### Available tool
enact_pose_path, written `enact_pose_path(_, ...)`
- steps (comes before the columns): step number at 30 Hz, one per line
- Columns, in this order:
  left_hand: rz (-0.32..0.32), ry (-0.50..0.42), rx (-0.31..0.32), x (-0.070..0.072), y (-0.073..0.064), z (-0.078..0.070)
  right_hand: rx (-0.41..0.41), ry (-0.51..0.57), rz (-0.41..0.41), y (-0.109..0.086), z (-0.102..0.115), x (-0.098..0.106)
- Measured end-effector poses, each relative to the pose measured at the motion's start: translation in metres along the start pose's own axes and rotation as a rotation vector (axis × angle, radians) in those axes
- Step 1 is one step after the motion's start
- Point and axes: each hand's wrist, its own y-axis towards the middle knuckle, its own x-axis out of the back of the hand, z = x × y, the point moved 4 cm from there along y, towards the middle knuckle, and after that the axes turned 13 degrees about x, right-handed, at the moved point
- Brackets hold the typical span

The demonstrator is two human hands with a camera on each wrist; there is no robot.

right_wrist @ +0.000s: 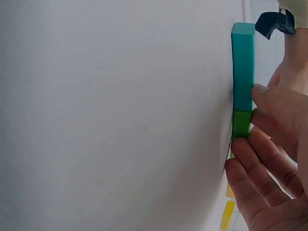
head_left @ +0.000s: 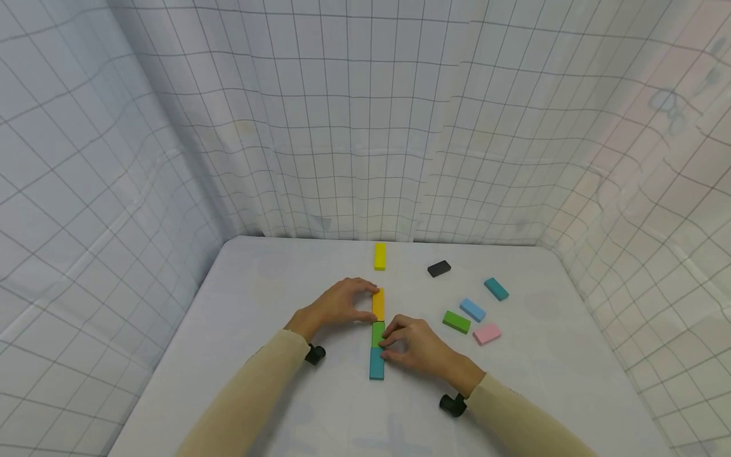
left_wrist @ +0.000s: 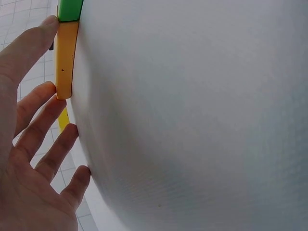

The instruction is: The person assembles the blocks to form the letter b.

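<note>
Three blocks lie end to end in a line on the white table: an orange block (head_left: pixel 378 304) farthest, a green block (head_left: pixel 377 334) in the middle and a teal block (head_left: pixel 377 364) nearest. My left hand (head_left: pixel 342 301) pinches the orange block lengthwise, thumb at its near end and index finger at its far end. In the left wrist view its other fingers spread toward the table. From the right, my right hand (head_left: pixel 415 343) touches the line with bent, relaxed fingers. Its thumb (right_wrist: pixel 262 94) is at the teal block's edge, its index fingertip at the green one.
Beyond the line lies a yellow block (head_left: pixel 379 256). Scattered to the right are a black block (head_left: pixel 439 269), another teal block (head_left: pixel 496 289), a light blue block (head_left: pixel 473 310), a second green block (head_left: pixel 457 322) and a pink block (head_left: pixel 487 334). Gridded white curtains (head_left: pixel 365 127) surround the table.
</note>
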Motion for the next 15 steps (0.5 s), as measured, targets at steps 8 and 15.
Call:
enact_pose_path(8,-0.004,0.031,-0.014,-0.0018,0.0017,0.0000,0.024,-0.008,-0.018,0.0013,0.0006,0.0001)
enact_pose_path(15,-0.001,0.033,-0.029,-0.0036,0.0029,0.0018,0.025,-0.011,-0.018,0.0008,0.0006,-0.0003)
